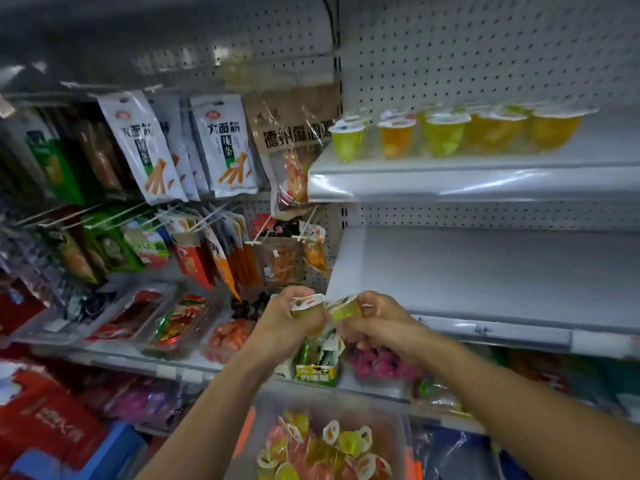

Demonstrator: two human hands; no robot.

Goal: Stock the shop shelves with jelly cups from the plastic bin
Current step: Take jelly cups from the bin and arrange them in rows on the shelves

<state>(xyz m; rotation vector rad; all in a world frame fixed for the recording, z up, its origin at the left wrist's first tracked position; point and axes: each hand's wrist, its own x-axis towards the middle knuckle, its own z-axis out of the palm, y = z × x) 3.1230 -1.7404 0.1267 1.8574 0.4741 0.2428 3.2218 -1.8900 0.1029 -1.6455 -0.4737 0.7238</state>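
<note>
Just below frame centre, we hold a jelly cup in each hand, left hand point(294, 311) and right hand point(370, 315) both closed round theirs. Our right hand sits nearer the bare middle shelf point(485, 271), up and right; the plastic bin point(391, 410) lies below.

Green and yellow jelly cups point(446, 135) stand upright in a row along the upper shelf's point(450, 174) front edge; two more point(325, 308) are held tilted below; the clear bin point(322, 445) holds a mixed heap
</note>
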